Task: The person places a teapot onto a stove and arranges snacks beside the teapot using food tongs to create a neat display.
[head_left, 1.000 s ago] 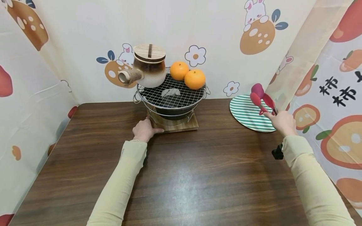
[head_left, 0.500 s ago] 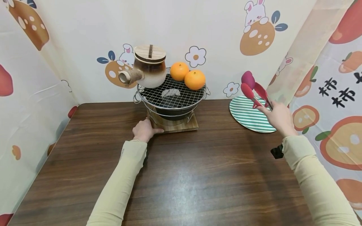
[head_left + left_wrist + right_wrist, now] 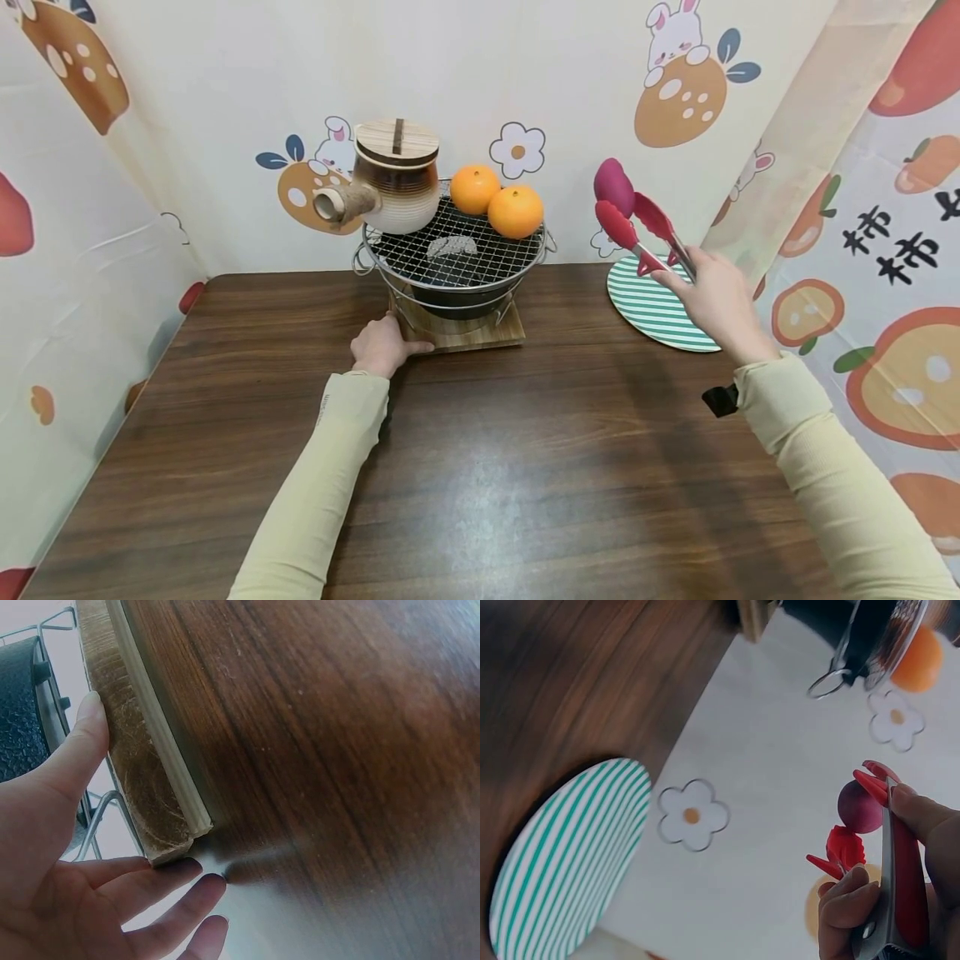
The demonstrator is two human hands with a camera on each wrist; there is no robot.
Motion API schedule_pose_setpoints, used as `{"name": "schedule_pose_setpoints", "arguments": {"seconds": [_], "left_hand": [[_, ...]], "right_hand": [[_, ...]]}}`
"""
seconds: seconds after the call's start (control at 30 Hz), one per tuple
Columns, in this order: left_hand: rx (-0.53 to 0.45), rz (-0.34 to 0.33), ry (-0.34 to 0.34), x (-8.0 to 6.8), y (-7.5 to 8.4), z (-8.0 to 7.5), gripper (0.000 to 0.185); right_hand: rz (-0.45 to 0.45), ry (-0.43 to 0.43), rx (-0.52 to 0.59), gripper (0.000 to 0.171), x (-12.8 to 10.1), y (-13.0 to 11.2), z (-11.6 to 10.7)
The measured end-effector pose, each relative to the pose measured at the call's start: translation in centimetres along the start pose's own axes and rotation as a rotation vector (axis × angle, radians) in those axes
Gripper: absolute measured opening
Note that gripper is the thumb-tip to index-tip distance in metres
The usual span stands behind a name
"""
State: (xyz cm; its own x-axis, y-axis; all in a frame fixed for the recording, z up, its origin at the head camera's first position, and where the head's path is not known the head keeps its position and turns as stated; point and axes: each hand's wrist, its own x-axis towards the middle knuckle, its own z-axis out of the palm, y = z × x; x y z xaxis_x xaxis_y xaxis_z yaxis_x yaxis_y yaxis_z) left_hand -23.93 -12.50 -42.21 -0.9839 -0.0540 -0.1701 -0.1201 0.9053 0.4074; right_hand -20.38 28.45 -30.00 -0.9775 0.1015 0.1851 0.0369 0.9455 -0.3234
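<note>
My right hand [image 3: 716, 302] grips red-tipped tongs [image 3: 636, 223] lifted above the green-striped plate [image 3: 651, 307], tips pointing left toward the grill [image 3: 454, 250]. In the right wrist view the fingers [image 3: 851, 900] curl round the tongs' metal arms [image 3: 891, 877]. The tips pinch a dark purple round object [image 3: 613, 185], also seen as a purple ball [image 3: 859, 807]. My left hand [image 3: 384, 345] rests against the grill's wooden base board [image 3: 465, 332]; its thumb [image 3: 75, 754] lies on the board's edge [image 3: 142, 750]. Two oranges [image 3: 497, 201] and a ceramic pot with a wooden lid [image 3: 390, 177] sit on the wire mesh.
The dark wooden table [image 3: 480, 467] is fenced in by printed cloth walls [image 3: 885, 217] at the back and on both sides. The striped plate lies by the right wall. A black strap [image 3: 718, 399] shows at my right wrist.
My right hand has carried the tongs and the purple object up and to the left, from above the plate toward the grill. The left hand has stayed at the board.
</note>
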Motion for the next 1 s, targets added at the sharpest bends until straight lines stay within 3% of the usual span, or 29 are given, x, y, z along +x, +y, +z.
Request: {"name": "schedule_pose_setpoints", "arguments": {"seconds": [0.63,1.0], "left_hand": [[-0.005,0.0,0.001,0.0,-0.1,0.0,0.081],[-0.009,-0.006,0.0,-0.1,0.0,0.0,0.079]], "right_hand": [[-0.159,0.039,0.04,0.058,-2.0,-5.7,-0.8],[-0.205,-0.003,0.037,0.075,-3.0,-7.7,-1.0]]}}
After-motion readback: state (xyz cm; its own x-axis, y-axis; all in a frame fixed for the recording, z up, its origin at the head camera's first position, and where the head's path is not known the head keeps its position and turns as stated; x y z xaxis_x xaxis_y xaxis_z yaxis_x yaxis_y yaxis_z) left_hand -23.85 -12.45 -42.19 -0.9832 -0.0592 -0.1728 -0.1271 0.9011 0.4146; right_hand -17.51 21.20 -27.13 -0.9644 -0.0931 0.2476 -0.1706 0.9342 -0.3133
